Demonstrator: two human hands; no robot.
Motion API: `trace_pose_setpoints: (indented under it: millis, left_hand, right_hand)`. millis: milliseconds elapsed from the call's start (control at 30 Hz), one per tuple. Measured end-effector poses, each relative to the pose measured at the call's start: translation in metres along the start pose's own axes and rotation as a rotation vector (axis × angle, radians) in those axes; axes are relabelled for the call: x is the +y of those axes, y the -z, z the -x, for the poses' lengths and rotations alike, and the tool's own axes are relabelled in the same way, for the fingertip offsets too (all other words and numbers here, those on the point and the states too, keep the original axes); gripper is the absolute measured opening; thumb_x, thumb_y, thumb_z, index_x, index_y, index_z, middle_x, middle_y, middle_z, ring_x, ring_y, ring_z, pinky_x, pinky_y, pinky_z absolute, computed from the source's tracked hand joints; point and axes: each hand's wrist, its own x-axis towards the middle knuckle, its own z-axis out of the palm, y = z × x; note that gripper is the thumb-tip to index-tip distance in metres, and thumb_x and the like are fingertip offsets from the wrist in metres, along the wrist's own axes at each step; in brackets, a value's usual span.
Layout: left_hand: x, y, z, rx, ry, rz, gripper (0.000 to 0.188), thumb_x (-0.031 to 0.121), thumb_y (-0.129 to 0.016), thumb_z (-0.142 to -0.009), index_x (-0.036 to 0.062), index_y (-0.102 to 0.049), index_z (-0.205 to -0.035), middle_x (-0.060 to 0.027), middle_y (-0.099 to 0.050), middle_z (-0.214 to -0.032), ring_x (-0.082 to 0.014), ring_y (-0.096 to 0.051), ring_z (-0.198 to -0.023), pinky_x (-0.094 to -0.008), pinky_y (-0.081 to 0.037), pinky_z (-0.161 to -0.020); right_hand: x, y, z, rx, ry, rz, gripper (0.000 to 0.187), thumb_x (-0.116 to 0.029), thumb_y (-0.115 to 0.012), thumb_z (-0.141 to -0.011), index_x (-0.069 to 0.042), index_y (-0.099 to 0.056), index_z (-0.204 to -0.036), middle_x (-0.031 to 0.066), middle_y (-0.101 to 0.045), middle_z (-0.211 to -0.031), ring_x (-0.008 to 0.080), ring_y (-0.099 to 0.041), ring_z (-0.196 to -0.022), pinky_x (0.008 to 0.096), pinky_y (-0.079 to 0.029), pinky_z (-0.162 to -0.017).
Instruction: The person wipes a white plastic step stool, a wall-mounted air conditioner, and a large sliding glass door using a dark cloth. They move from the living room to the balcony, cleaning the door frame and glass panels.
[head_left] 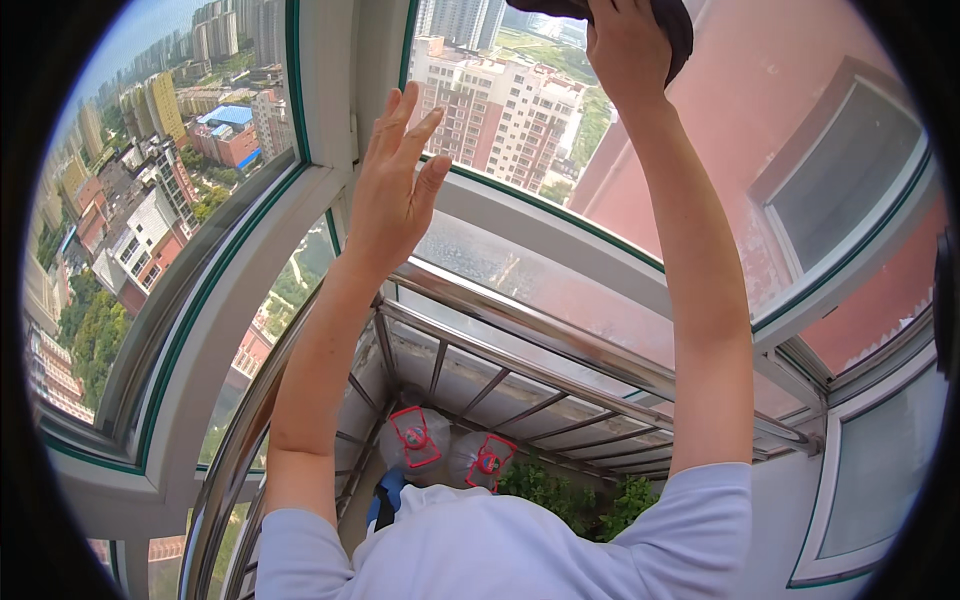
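My right hand (628, 50) is raised high at the top of the view, its fingers closed over a dark, soft-looking cloth (680, 38). Part of the cloth runs out of the picture, and it lies over the window pane (740, 130), though I cannot tell how firmly it touches. My left hand (398, 190) is held up with nothing in it, fingers stretched and thumb apart. It overlaps the white window post (335, 80) and the edge of the pane; whether it touches them is unclear.
Shiny metal railings (540, 330) run along the windows below my arms. On the floor stand two clear, bulging containers with red handles (415, 435) (488, 462), beside green plants (560, 500). Tall buildings (500, 105) show outside, far below. A second window (885, 460) is at right.
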Motion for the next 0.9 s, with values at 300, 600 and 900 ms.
trace_pose_setpoints:
  millis: [300,600,900]
  left_hand:
    - [-0.006,0.040,0.075,0.033,0.210,0.165,0.052,0.046,-0.045,-0.102,0.0047,-0.061,-0.129,-0.0174,-0.041,-0.150,-0.0356,-0.039,-0.136,-0.0455,-0.029,-0.113]
    - [-0.012,0.014,0.118,-0.137,0.331,0.142,0.052,0.045,-0.043,-0.103,0.0026,-0.062,-0.127,-0.0184,-0.043,-0.148,-0.0351,-0.041,-0.134,-0.0416,-0.032,-0.110]
    - [-0.006,-0.009,0.143,-0.300,0.310,-0.116,0.053,0.042,-0.049,-0.101,0.0003,-0.054,-0.134,-0.0235,-0.037,-0.150,-0.0410,-0.029,-0.143,-0.0477,-0.026,-0.116]
  right_hand:
    - [-0.152,-0.080,0.004,-0.061,0.313,-0.480,0.039,-0.004,-0.059,-0.079,-0.017,-0.067,-0.115,0.0034,-0.060,-0.130,0.0205,-0.056,-0.122,0.0340,-0.051,-0.092]
    - [-0.187,-0.016,0.181,-0.712,0.455,-0.521,0.016,-0.009,-0.060,-0.080,-0.012,-0.074,-0.088,0.0024,-0.062,-0.125,0.0187,-0.064,-0.100,0.0303,-0.052,-0.083]
    - [-0.008,0.100,0.276,-0.674,0.233,-0.414,0.024,-0.001,-0.060,-0.074,-0.008,-0.071,-0.095,-0.0001,-0.061,-0.129,0.0232,-0.058,-0.111,0.0333,-0.050,-0.091]
